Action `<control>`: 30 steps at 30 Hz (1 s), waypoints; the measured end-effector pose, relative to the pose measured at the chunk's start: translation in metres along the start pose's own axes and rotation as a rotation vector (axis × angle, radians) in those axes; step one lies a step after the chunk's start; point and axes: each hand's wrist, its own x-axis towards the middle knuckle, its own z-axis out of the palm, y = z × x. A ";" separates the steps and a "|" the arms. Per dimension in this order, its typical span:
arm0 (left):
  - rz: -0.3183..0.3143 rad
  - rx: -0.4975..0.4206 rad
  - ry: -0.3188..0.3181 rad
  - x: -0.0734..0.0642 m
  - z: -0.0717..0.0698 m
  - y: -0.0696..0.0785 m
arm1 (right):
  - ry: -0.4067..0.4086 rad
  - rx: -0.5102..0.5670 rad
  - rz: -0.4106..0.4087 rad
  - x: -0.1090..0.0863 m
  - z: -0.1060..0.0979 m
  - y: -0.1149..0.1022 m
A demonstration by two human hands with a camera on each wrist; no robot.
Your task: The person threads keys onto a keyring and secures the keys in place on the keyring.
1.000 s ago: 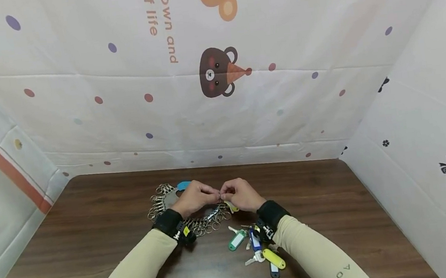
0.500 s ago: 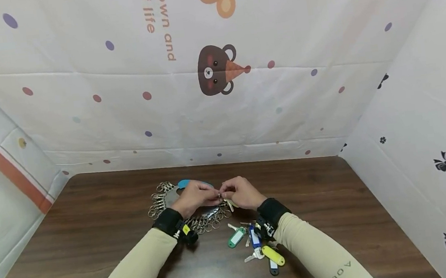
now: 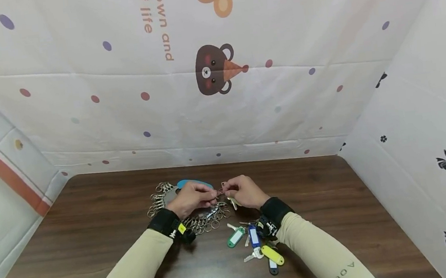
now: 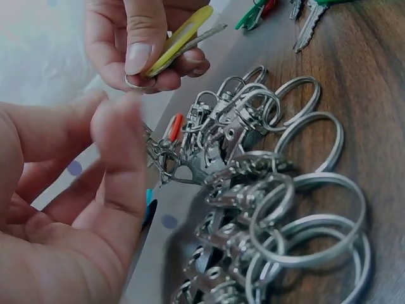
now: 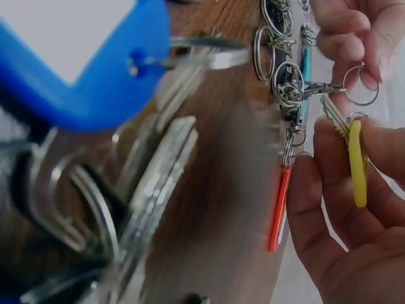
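My left hand (image 3: pixel 194 198) pinches a small metal split ring (image 5: pixel 362 101) between thumb and fingers; a clip links it to the large key holder with a blue handle (image 3: pixel 186 182). Just to its right, my right hand (image 3: pixel 245 191) grips a yellow key tag (image 4: pixel 183 38) with a silver key (image 5: pixel 335 116) on it. The tag's small ring (image 4: pixel 140 85) peeks out under the thumb in the left wrist view. A narrow gap separates the two hands, above the right side of the holder. Its many clips and rings (image 3: pixel 204 224) fan out on the table.
On the brown table (image 3: pixel 320 192), several tagged keys lie near my right wrist: a green tag (image 3: pixel 236 237), a blue tag (image 3: pixel 254 236), a yellow tag (image 3: pixel 272 255) and a black tag (image 3: pixel 273 268). A red tag (image 5: pixel 279 209) hangs on the holder. Printed curtains surround the table.
My hands, close together before, have drawn slightly apart, the right one moving a little right with the yellow tag and key. The keys on the table have stayed put.
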 end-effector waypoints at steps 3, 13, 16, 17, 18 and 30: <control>0.013 0.036 0.017 0.001 0.000 -0.001 | -0.004 0.016 0.008 0.000 0.001 -0.002; 0.009 -0.055 -0.031 0.002 0.007 0.000 | -0.023 0.056 0.005 0.002 0.006 -0.004; 0.030 -0.010 -0.044 0.002 0.007 0.000 | -0.023 0.054 0.004 0.002 0.005 -0.004; 0.041 0.007 -0.051 0.001 0.007 0.000 | -0.025 0.053 0.002 0.002 0.005 -0.004; 0.052 0.022 -0.057 0.001 0.006 0.000 | -0.027 0.052 0.000 0.002 0.005 -0.004; 0.076 0.105 -0.076 -0.001 0.004 0.001 | -0.028 0.046 -0.031 0.001 0.007 -0.006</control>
